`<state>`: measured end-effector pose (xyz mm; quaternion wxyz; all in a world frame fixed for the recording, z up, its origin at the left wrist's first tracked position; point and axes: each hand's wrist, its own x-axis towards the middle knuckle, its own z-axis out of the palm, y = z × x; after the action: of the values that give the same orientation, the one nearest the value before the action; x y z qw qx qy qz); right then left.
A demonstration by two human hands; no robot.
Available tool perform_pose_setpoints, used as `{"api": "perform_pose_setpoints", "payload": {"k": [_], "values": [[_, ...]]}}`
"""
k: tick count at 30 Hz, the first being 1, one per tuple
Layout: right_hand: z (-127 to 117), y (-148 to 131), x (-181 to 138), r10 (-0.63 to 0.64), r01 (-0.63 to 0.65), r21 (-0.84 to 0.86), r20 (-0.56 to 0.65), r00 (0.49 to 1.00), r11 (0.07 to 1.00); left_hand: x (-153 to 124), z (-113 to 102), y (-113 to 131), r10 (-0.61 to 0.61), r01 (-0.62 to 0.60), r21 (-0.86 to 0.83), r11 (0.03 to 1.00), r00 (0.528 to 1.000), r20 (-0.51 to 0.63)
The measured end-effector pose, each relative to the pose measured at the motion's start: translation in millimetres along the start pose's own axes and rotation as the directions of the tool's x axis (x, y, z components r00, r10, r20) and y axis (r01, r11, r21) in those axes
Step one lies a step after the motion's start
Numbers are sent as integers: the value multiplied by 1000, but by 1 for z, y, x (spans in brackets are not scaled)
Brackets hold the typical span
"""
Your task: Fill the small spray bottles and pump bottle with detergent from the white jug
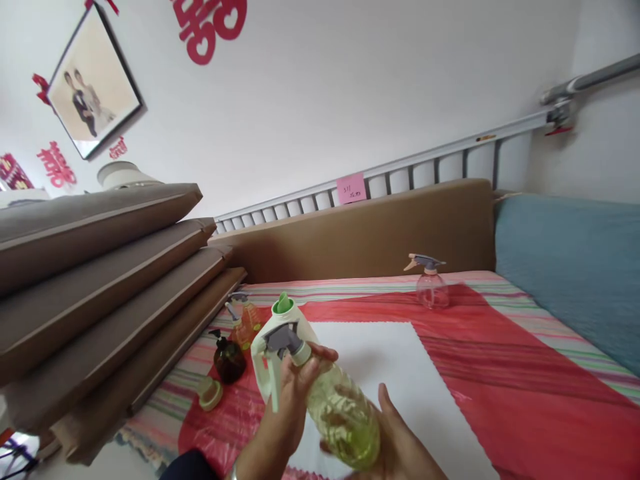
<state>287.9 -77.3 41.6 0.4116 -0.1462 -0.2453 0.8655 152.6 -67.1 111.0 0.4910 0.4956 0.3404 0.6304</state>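
Note:
A clear green-tinted spray bottle [345, 417] with a grey trigger head is tilted in front of me, some yellow-green liquid in its lower end. My left hand [299, 381] is closed round its neck, just below the trigger head. Around the bottle's base curls my right hand [397, 437], thumb raised and the other fingers partly hidden behind it. Right behind the trigger head stands a pale jug [265, 337] with a handle and a green spout, partly covered by the bottle and my left hand. A white sheet [385, 353] lies beneath.
Left of the jug are a dark pump bottle [230, 363], a pale green cap [210, 395] and small clear spray bottles [245, 330]. Another spray bottle [433, 291] stands right on the red cloth [520, 373]. Stacked cushions [100, 293] border the left; a blue cushion [570, 260], the right.

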Motion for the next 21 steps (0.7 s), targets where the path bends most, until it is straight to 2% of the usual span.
{"api": "perform_pose_setpoints", "payload": {"k": [1, 3, 7, 9, 10, 12, 13, 14, 15, 17, 18, 19, 20, 21], "values": [[1, 3, 1, 82, -87, 71, 68, 994, 994, 2, 0, 4, -8, 8, -4, 1000, 1000, 7], [1, 10, 4, 125, -150, 167, 149, 981, 975, 7, -1, 10, -20, 21, -41, 999, 999, 39], [-2, 21, 9, 52, -81, 229, 128, 990, 970, 16, -7, 19, -18, 38, -95, 995, 979, 203], [-4, 24, 11, -45, 35, 138, 74, 996, 990, 19, -8, 21, 13, 2, -67, 998, 975, 223], [-5, 25, 12, -139, 136, 67, 30, 990, 988, 20, -7, 21, 37, -28, -51, 998, 979, 203], [-5, 28, 13, -349, 344, -77, -69, 935, 936, 20, -6, 19, 88, -85, -29, 996, 989, 119], [-6, 29, 14, -413, 401, -112, -108, 905, 909, 20, -5, 18, 111, -109, -21, 994, 991, 71], [-6, 30, 14, -413, 401, -106, -137, 900, 910, 19, -5, 16, 128, -127, -16, 992, 991, 32], [-7, 31, 14, -335, 330, -61, -152, 930, 942, 18, -6, 15, 138, -138, -14, 990, 990, 3], [-8, 32, 15, -52, 60, 74, -104, 993, 995, 15, -8, 13, 138, -138, -14, 990, 990, -24], [-9, 32, 14, 71, -64, 117, -62, 996, 991, 14, -9, 13, 133, -133, -16, 991, 991, -27], [-10, 32, 14, 132, -128, 135, -28, 991, 983, 13, -10, 14, 128, -128, -21, 992, 991, -29], [-11, 31, 14, 117, -114, 136, -9, 993, 984, 12, -11, 15, 123, -124, -32, 992, 992, -34], [-12, 30, 14, 38, -37, 134, -7, 999, 990, 11, -12, 16, 121, -123, -46, 991, 992, -43]]}}
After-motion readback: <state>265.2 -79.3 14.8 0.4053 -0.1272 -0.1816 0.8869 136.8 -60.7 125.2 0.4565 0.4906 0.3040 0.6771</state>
